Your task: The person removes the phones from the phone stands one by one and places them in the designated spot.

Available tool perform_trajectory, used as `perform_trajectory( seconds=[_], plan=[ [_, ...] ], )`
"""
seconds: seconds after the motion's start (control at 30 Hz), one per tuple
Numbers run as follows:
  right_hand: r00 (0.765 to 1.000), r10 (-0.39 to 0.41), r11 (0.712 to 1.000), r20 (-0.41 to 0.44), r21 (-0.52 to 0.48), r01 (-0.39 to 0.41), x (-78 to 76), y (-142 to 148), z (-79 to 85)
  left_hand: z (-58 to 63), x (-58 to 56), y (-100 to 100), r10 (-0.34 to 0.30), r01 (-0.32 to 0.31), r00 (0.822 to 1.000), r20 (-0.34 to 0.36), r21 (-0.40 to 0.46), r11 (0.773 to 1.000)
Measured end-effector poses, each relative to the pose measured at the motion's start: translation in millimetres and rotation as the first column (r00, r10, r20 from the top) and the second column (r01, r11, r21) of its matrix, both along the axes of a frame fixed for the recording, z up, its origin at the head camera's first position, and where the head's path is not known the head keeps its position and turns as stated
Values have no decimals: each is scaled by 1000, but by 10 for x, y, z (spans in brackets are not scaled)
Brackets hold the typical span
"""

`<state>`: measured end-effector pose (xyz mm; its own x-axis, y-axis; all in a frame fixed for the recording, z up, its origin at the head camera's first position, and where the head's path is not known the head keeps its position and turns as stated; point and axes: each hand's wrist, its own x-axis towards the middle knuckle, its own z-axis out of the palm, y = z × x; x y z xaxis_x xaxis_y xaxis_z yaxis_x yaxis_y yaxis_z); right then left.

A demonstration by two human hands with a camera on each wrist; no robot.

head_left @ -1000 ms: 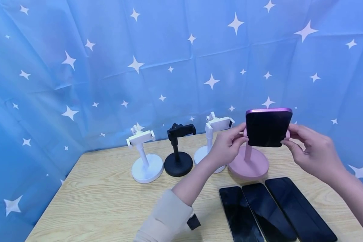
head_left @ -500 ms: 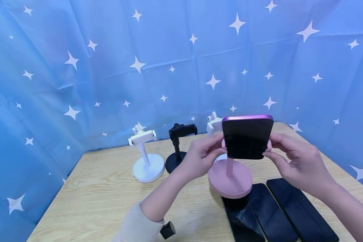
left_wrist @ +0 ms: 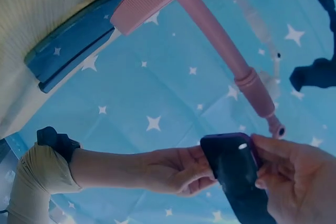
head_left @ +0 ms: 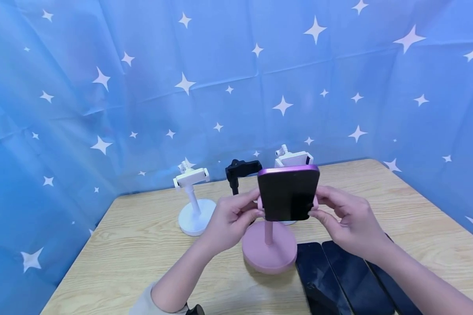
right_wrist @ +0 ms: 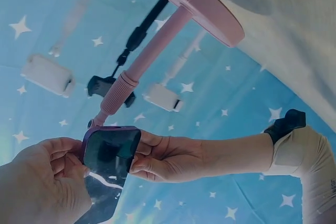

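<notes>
A smartphone [head_left: 288,194] with a purple edge and dark screen sits in the clamp of a pink phone stand [head_left: 270,251]. My left hand [head_left: 230,218] pinches the phone and clamp at the left side; my right hand [head_left: 347,221] does the same at the right. Pink clamp ends show beside both sets of fingers. Both wrist views show the phone [left_wrist: 231,171] between the two hands and the stand's pink post [right_wrist: 152,51]. Whether the round base touches the table cannot be told.
A white phone stand [head_left: 195,214] stands to the left, a black one [head_left: 242,168] and another white one [head_left: 293,158] behind the pink stand, partly hidden. Several dark phones [head_left: 356,275] lie at the front right of the wooden table [head_left: 142,249]. A starry blue curtain [head_left: 220,52] hangs behind.
Both hands have brought the pink stand with its phone leftward and nearer, from the right end of the row to in front of the black and right white stands.
</notes>
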<state>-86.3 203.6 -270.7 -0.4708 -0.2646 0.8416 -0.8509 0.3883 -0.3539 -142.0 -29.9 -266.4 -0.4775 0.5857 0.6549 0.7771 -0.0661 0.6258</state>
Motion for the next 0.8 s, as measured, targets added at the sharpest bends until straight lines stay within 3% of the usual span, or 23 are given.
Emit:
perform_trajectory(
  seconds=[0.27, 0.57, 0.8],
  plan=[
    [998, 41, 999, 37, 18, -42, -35, -125, -107, -100, 81, -161, -3, 2, 999, 47, 16, 1000],
    [996, 49, 998, 78, 26, -51, -11, -158, -182, -182, 144, -202, 25, -25, 999, 33, 3, 1000],
    [993, 73, 997, 92, 27, -75, 21, -156, -217, -260, 187, -221, 37, -36, 998, -47, 24, 999]
  ],
)
